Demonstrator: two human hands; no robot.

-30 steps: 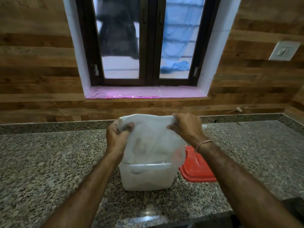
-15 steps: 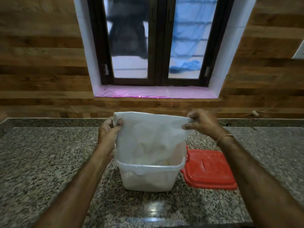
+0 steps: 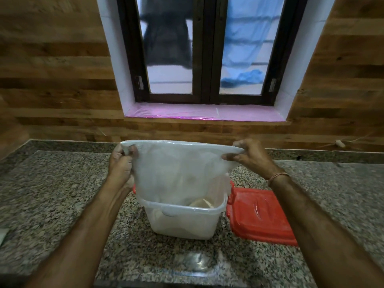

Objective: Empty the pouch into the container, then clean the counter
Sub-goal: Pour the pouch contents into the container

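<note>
Both hands pinch the far corners of a translucent white plastic pouch: left hand, right hand. It hangs upside down into the clear square plastic container on the speckled granite counter, the red lid just right.

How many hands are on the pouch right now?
2. The left hand grips the pouch at its top left corner; the right hand pinches its top right corner, above the container.
</note>
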